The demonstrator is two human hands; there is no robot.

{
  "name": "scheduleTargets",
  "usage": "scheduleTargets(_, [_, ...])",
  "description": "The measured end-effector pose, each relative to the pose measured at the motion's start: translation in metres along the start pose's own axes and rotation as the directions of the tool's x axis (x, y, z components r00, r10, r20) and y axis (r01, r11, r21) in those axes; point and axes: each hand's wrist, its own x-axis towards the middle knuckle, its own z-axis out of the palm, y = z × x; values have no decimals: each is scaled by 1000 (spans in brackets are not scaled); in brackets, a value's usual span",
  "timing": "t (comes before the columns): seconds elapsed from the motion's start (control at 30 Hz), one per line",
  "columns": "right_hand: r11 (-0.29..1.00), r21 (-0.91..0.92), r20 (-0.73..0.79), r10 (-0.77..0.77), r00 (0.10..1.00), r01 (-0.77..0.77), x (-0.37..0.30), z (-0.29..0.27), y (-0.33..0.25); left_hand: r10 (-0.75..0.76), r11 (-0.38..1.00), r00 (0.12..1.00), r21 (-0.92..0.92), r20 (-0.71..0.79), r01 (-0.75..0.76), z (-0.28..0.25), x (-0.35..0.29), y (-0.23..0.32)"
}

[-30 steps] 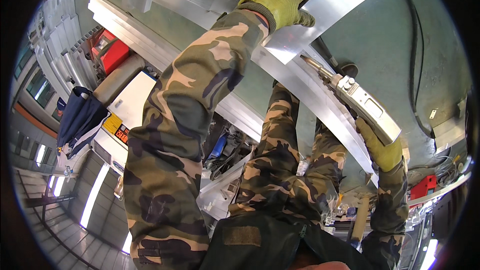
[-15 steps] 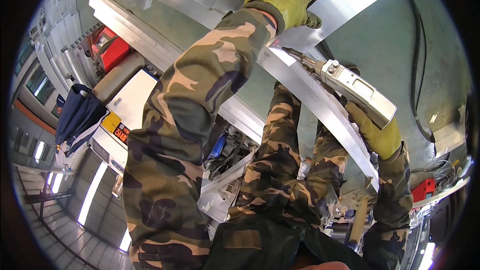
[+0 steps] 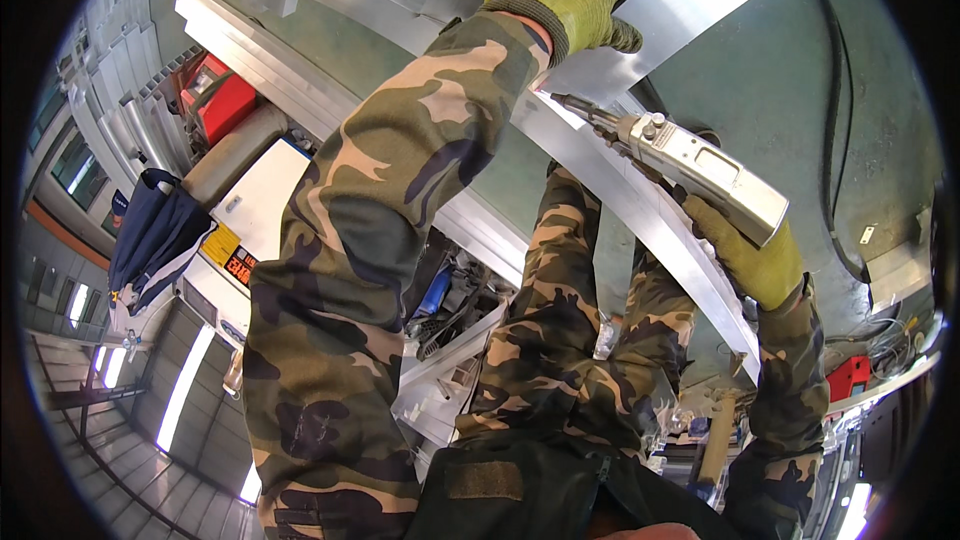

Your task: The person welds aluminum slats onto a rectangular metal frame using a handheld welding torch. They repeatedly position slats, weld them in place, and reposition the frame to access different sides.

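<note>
My left hand [image 3: 560, 2], in a yellow-green knitted glove, grips a shiny metal profile [image 3: 690, 15] at the top, with the thumb lying along it; the other fingers are mostly hidden. On the right, my gloved right hand [image 3: 752, 252] is closed around the underside of a silver, box-shaped welding gun [image 3: 708, 175]. Its dark, thin nozzle points up and left to the corner where the profile meets a long metal strip [image 3: 640, 210]. A small reddish glow shows at that corner. The strip slants down right, between my legs and the gun.
A dark cable [image 3: 838, 90] runs down the green tabletop [image 3: 770, 70] at right. Long pale metal profiles [image 3: 270, 60] lie at left, beside a red machine [image 3: 218, 100] and a white cabinet [image 3: 265, 195]. A dark blue jacket [image 3: 160, 235] hangs there. Another red box [image 3: 848, 378] stands far right.
The welding gun and my right hand have shifted slightly left, with the nozzle nearer the corner. My left hand keeps nearly the same place on the profile.
</note>
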Motion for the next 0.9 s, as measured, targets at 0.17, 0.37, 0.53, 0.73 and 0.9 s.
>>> scheduleTargets(0.17, [998,-16,34,-63,997,64,6,4,-1,-8,1000,1000,29,-27,8,7,2,-3])
scheduleTargets(0.37, [992,-45,36,-112,993,114,9,3,2,14,1000,1000,-26,-3,-14,-7,-4,1])
scheduleTargets(0.53, [989,-38,63,-139,988,142,15,1,-1,-6,1000,1000,-7,6,6,-4,-2,1])
scheduleTargets(0.73, [987,-66,69,-143,987,148,18,1,-5,9,1000,1000,-24,17,-9,-8,-5,0])
scheduleTargets(0.9, [986,-121,92,-100,991,111,21,-4,-12,-7,1000,999,-9,37,7,-9,-3,3])
